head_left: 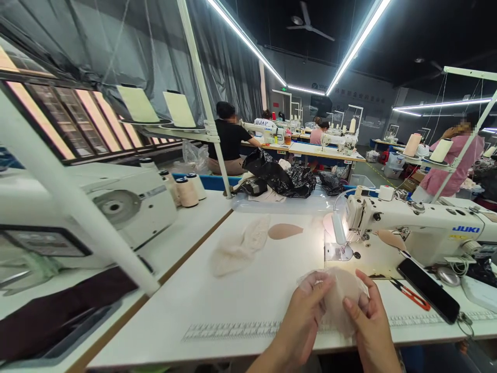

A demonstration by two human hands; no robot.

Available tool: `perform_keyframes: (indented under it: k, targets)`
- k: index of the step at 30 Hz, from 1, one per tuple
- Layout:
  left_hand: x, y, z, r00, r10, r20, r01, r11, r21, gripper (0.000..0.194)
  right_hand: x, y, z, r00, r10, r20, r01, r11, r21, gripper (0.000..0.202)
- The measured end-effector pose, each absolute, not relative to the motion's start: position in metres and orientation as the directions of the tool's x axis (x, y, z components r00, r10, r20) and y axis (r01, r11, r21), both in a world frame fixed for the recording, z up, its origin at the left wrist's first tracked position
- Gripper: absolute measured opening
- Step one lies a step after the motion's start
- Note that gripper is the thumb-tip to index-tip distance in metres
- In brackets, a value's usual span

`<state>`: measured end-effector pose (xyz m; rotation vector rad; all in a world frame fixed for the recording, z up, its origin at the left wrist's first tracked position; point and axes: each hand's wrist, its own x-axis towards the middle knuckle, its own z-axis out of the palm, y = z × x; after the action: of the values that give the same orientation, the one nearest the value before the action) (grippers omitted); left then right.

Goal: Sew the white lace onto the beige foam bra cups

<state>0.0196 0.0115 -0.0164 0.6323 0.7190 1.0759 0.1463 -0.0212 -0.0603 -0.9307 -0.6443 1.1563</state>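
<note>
My left hand point(305, 311) and my right hand point(367, 316) hold one pale, sheer piece of fabric point(341, 298) between them, above the front edge of the white table point(217, 300). Both thumbs press on its near face, while the other fingers are partly hidden behind it. Farther back on the table lie a crumpled cream fabric piece point(243, 246), slightly blurred, and a flat beige teardrop-shaped piece point(285, 231). Beyond my right hand stands a white sewing machine point(419, 223), its lamp lit over the needle plate point(337, 252).
Right of my hands lie orange-handled thread snips point(411, 294) and a black phone point(429, 290). A printed ruler point(233, 330) runs along the front edge. Black plastic bags point(279, 173) sit at the back. Another machine point(85, 212) and thread cones point(187, 191) stand left; co-workers are farther off.
</note>
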Motion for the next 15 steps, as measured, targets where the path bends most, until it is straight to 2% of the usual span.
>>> perform_keyframes:
  k: [4,9,15]
  targets:
    - [0.024,0.016,-0.007,0.315,0.916,-0.248,-0.544,0.388,0.744,0.049,0.148,-0.021,-0.062,0.296,0.955,-0.014,-0.424,0.118,-0.898,0.093]
    - [0.023,0.026,0.000,0.263,0.938,-0.225,-0.667,0.346,0.660,0.041,0.160,-0.023,-0.076,0.316,0.947,0.056,-0.301,0.156,-0.941,0.087]
    - [0.023,0.028,-0.004,0.241,0.945,-0.219,-0.692,0.326,0.644,0.039,0.168,-0.019,-0.093,0.320,0.945,0.075,-0.308,0.178,-0.935,0.084]
